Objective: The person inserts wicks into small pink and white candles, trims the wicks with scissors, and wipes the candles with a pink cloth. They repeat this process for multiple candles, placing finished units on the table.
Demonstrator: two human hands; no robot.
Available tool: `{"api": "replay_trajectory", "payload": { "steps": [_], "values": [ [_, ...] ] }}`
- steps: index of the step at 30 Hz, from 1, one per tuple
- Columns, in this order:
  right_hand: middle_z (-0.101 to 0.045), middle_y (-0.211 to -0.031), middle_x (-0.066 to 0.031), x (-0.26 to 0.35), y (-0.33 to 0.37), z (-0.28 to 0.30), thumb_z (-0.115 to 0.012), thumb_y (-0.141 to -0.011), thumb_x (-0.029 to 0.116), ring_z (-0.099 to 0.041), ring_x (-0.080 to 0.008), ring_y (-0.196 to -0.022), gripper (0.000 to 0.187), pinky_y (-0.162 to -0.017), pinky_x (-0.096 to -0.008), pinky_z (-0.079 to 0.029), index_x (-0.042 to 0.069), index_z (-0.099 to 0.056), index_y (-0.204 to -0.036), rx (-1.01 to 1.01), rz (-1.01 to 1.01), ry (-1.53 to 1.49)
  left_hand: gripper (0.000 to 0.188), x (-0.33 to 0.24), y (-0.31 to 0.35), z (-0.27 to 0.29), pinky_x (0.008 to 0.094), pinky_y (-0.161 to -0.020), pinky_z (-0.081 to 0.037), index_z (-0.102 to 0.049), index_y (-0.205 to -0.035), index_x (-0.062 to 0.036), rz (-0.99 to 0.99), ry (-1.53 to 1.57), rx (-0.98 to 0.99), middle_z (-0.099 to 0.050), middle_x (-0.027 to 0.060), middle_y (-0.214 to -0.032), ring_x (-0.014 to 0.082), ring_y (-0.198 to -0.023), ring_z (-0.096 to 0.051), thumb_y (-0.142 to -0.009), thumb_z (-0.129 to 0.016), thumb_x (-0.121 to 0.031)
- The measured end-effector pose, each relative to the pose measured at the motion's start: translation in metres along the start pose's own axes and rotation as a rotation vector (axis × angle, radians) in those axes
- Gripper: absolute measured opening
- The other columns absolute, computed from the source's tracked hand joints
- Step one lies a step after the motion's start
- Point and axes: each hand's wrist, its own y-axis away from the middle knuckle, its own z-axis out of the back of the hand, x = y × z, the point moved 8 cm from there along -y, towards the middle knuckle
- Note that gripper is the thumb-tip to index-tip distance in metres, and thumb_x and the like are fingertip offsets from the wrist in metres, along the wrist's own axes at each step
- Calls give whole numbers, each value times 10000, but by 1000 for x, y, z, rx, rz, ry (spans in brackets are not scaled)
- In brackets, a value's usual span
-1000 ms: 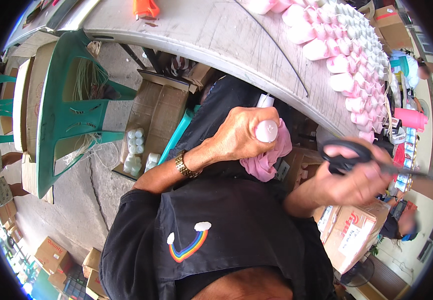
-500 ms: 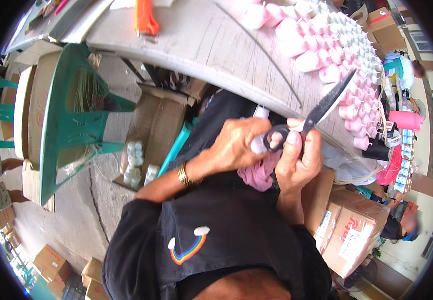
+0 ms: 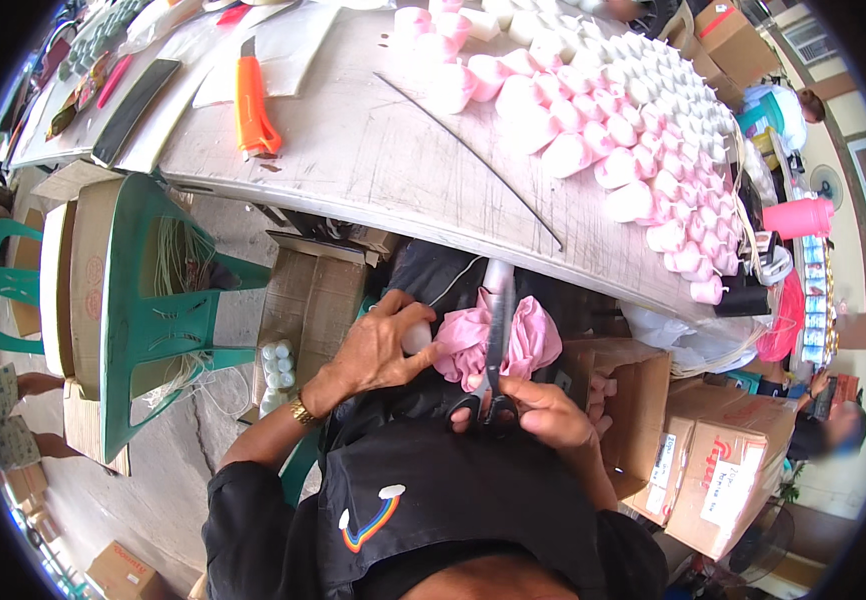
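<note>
Black-handled scissors (image 3: 498, 335) are held in my right hand (image 3: 551, 412), over my lap, with the blades pointing away toward the table. Beneath the blades lies a crumpled pink cloth (image 3: 463, 338). My left hand (image 3: 381, 345) is closed around a small whitish candle (image 3: 418, 338) at the cloth's left side; part of it is hidden by my fingers. A pale cylindrical piece (image 3: 498, 274) shows beyond the cloth, at the table's edge.
Pink candles (image 3: 618, 165) and white candles (image 3: 658, 90) crowd the table (image 3: 353, 165). A thin dark rod (image 3: 468, 155) and an orange cutter (image 3: 251, 105) lie there too. Cardboard boxes (image 3: 728, 460) stand at right. A green chair (image 3: 158, 320) and an open carton (image 3: 313, 300) are at left.
My hands have come apart and down toward my lap. The scissors have swung from pointing up and right to pointing straight away. More of the pink cloth and the table shows.
</note>
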Motion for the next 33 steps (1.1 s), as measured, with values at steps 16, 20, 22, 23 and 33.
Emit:
{"api": "replay_trajectory", "payload": {
  "steps": [16, 20, 22, 23, 33],
  "values": [
    [-602, -1253, -185, -6, 0, 22, -516, -943, 70, -603, -281, -1150, 516, -988, -376, -448, -60, -371, -1421, 369, 176, -147, 132, 2, 25, 8, 465, -724, -503, -572, -930, -21, -84, -226, -218, -553, 180, -871, 397, -778, -570, -801, -570, -48],
    [-640, -1073, -119, -19, -3, 23, -666, -873, 65, -637, -241, -1036, 572, -927, -367, -480, -8, -435, -1391, 328, -14, -79, 155, 15, 24, 8, 474, -769, -511, -561, -948, -26, 136, -69, -28, -556, 183, -882, 389, -784, -574, -822, -599, -108],
    [-629, -1067, -116, -19, -6, 24, -731, -841, 104, -634, -216, -997, 614, -884, -351, -489, 22, -455, -1384, 299, -31, -23, 161, 4, 19, 20, 469, -783, -505, -561, -964, -23, 104, 14, -20, -571, 189, -888, 393, -785, -581, -828, -590, -105],
    [-625, -1077, -118, -19, -8, 24, -732, -846, 121, -631, -209, -985, 609, -877, -346, -489, 28, -458, -1382, 285, -35, 16, 168, -4, 15, 30, 451, -765, -503, -564, -981, -22, 74, 61, -56, -574, 172, -875, 362, -772, -584, -843, -580, -116],
    [-648, -1012, -61, -18, -2, 38, -781, -780, 132, -618, -131, -873, 601, -812, -282, -498, 24, -548, -1323, -22, -5, 391, 456, -33, -14, 34, 236, -694, -441, -557, -1204, 31, 181, 1096, 94, -613, 84, -1068, 87, -790, -521, -918, -555, -324]
  ]
}}
